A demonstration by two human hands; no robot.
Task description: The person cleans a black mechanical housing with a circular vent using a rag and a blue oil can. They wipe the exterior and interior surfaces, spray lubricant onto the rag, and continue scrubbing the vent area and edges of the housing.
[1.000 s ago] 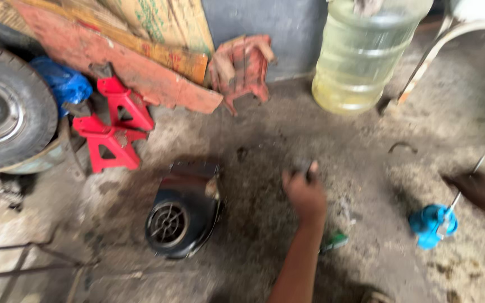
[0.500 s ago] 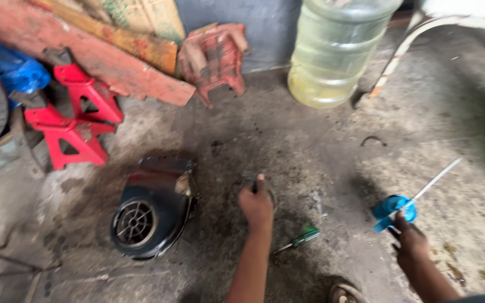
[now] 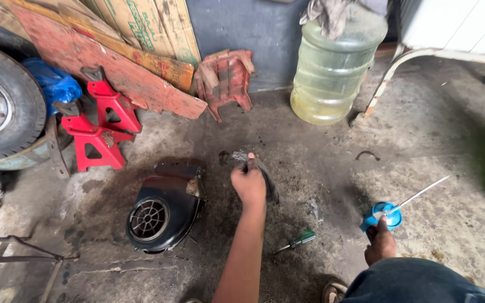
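My left hand (image 3: 248,182) is stretched out over the oily concrete floor, closed around a dark curved rubber part (image 3: 266,178) that lies against the ground. My right hand (image 3: 380,242) grips a small blue oil can (image 3: 384,215) with a long thin metal spout (image 3: 422,193) pointing up to the right. A black fan cover housing (image 3: 163,209) with a round grille sits on the floor just left of my left arm. A green-handled screwdriver (image 3: 297,242) lies between my two arms.
Two red jack stands (image 3: 101,126) stand at the left beside a tyre (image 3: 4,106). Boards lean on the back wall with a worn red stool (image 3: 224,78). A large clear water jug (image 3: 335,67) stands at the back. A white metal frame (image 3: 399,67) stands at the right.
The view has shifted, so everything sits further right and lower in frame. My left hand stays on the dark part; my right hand still holds the oil can.
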